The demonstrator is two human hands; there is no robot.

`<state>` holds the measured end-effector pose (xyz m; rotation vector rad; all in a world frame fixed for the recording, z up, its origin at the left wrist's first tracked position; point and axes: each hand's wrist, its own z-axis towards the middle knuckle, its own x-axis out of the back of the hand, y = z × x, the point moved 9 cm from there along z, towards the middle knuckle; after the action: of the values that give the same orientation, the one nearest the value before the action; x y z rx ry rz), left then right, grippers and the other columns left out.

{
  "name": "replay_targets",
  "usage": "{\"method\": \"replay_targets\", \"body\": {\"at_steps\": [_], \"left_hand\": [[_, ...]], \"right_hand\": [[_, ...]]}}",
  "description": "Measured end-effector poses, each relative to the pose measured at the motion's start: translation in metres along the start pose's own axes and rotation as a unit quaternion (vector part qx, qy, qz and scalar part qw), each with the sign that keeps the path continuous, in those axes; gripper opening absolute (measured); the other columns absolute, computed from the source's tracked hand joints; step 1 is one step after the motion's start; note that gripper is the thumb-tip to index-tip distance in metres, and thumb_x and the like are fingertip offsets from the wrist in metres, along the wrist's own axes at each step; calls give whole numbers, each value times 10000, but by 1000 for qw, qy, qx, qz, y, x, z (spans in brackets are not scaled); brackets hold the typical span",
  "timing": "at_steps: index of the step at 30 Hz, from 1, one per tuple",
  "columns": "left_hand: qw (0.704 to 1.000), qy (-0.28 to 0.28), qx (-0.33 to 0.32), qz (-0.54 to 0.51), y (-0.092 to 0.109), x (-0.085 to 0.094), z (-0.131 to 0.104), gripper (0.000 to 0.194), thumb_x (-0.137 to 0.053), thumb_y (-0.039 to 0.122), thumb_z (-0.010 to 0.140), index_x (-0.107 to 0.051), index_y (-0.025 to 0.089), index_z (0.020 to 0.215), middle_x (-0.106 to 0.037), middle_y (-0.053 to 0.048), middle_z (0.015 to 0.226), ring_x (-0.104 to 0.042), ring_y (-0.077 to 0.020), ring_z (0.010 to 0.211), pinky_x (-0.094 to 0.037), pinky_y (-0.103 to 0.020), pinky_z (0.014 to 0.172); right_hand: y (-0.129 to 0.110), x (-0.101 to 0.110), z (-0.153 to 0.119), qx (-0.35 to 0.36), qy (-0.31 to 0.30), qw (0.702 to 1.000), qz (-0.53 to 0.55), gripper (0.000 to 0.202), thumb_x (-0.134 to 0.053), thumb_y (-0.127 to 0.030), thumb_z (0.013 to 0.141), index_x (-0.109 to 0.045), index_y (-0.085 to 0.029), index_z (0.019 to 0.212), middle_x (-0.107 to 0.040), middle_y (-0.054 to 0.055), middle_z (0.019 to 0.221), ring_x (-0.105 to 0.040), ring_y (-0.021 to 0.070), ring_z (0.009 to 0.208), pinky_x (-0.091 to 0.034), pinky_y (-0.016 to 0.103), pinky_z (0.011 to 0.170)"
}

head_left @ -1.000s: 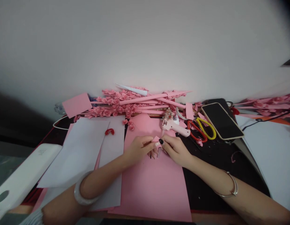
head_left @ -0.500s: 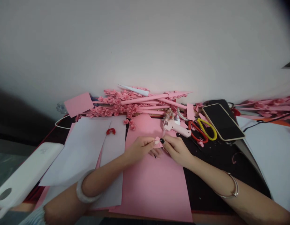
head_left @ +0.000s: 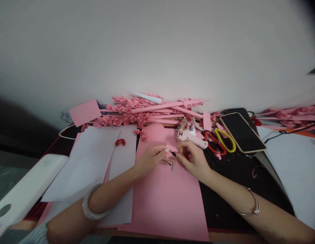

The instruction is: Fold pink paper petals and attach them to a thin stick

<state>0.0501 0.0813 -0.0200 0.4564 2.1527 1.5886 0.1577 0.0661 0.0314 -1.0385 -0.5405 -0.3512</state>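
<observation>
Over the large pink sheet point(head_left: 167, 203), a small folded piece of pink paper point(head_left: 169, 151) is pinched between the thumb and fingers of my left hand point(head_left: 151, 161). My right hand point(head_left: 195, 159) meets it from the other side, its dark-nailed thumb at the paper's edge and its index finger bent just above. What lies under the right fingers is partly hidden. A thin grey sliver point(head_left: 172, 166) shows below the paper; I cannot make out what it is. Right behind my right hand lies a pale pink glue gun point(head_left: 191, 138).
Pink paper flowers point(head_left: 142, 119) and rolled stems lie along the wall. Red-and-yellow-handled scissors point(head_left: 225, 139) and a phone point(head_left: 242, 132) are on the right. White sheets point(head_left: 83, 162), a red curved piece point(head_left: 120, 142) and a white device point(head_left: 32, 183) are on the left.
The pink piece has turned and looks more folded, with points sticking out. My right index finger has lifted away from it, and the right hand has opened slightly.
</observation>
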Motion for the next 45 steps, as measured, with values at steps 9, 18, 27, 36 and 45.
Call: {"method": "replay_targets", "body": {"at_steps": [9,18,27,36,45], "left_hand": [[999,-14,-14,32,-1,-2,0,212,-501,296,841,-629,128,837,-630,-42,790,-639,-140,747,-536,-269,701],[999,1,-14,40,1,0,-1,213,-503,297,831,-629,125,834,-639,-51,854,-638,-150,753,-532,-284,707],[999,-12,-9,41,0,-3,-1,218,-493,296,839,-624,122,858,-641,-57,825,-650,-164,766,-533,-299,717],[999,-13,-16,47,1,-4,-1,223,-484,272,845,-621,119,933,-656,-54,806,-657,-158,757,-533,-286,713],[996,-35,-33,73,2,-7,-2,262,-466,329,872,-628,129,918,-677,-80,860,-651,-164,791,-517,-277,721]], "right_hand": [[0,-3,1,7,-10,1000,0,135,-646,-188,784,-516,-189,823,-467,-13,707,-407,112,570,-328,230,523],[3,-1,3,-8,-2,1000,14,212,-707,-237,738,-518,-188,822,-475,-14,714,-388,114,571,-321,236,522],[3,1,3,-14,2,1000,18,94,-636,-193,790,-543,-182,795,-489,-8,692,-405,121,571,-319,245,534],[3,0,3,-11,-4,999,30,111,-587,-196,826,-537,-176,729,-516,17,696,-462,148,628,-348,269,572],[18,-6,4,-62,-13,993,98,135,-528,-210,850,-477,-191,727,-527,34,788,-500,163,717,-399,282,619]]}}
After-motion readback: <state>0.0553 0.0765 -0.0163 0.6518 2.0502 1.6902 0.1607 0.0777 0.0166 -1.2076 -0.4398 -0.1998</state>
